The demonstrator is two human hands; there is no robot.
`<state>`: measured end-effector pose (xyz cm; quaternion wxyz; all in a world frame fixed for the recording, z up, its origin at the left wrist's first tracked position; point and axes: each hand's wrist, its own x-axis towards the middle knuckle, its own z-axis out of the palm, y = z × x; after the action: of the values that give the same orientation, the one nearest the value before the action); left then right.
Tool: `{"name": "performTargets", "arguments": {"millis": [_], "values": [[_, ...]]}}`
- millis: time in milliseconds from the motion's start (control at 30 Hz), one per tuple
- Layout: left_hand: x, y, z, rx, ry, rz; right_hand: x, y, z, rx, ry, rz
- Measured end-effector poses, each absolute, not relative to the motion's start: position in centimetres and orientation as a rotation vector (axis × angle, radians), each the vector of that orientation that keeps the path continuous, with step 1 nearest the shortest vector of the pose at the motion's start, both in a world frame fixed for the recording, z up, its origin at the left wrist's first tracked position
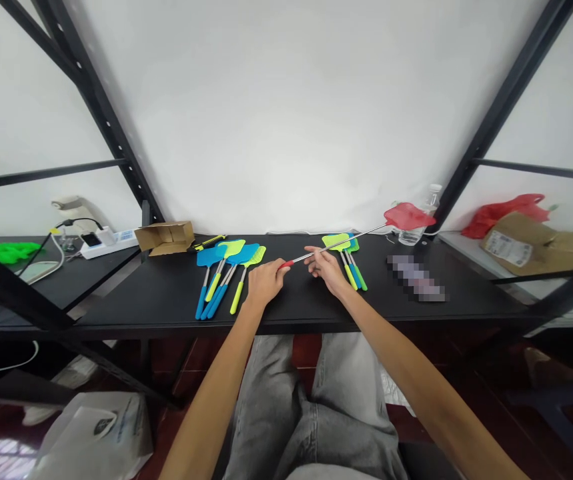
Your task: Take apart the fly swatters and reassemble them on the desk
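Observation:
My left hand [265,283] is closed around the red handle of a fly swatter [409,216]. Its thin metal rod slants up to the right and ends in a red paddle. Beside the rod, my right hand [325,268] has its fingers apart, with the rod crossing at the fingers; whether they touch it I cannot tell. Left of my left hand lie several blue and yellow-green fly swatters [207,258], paddles away from me. Behind my right hand rests a smaller group of fly swatters [337,241] with yellow, blue and green handles.
On the black table [296,307] are an open cardboard box [165,239], a clear bottle [432,199] and a blurred-out item [416,278]. Black metal posts [101,113] frame both sides. A power strip [109,244] lies left; a red bag [506,215] and brown packaging [536,243] lie right.

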<state>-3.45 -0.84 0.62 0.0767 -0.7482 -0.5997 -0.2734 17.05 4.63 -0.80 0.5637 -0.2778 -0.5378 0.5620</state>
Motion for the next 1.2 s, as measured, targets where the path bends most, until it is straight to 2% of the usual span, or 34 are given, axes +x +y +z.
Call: {"name": "performTargets", "arguments": {"millis": [167, 300, 800, 1200], "values": [[-4.0, -0.4, 0.5, -2.135, -1.847, -0.873, 18.4, 5.7, -0.5, -0.636, -0.771, 1.163], [-4.4, -0.2, 0.5, -2.208, -1.831, -0.973, 19.2, 6.1, -0.5, -0.65, -0.637, 1.087], [-4.7, -0.1, 0.1, -2.351, -1.817, -0.998, 18.6, 5.7, -0.7, -0.706, -0.832, 1.066], [-4.4, -0.7, 0.5, -2.514, -1.712, -0.995, 16.9, 4.1, -0.9, -0.659, -1.248, 1.236]]}}
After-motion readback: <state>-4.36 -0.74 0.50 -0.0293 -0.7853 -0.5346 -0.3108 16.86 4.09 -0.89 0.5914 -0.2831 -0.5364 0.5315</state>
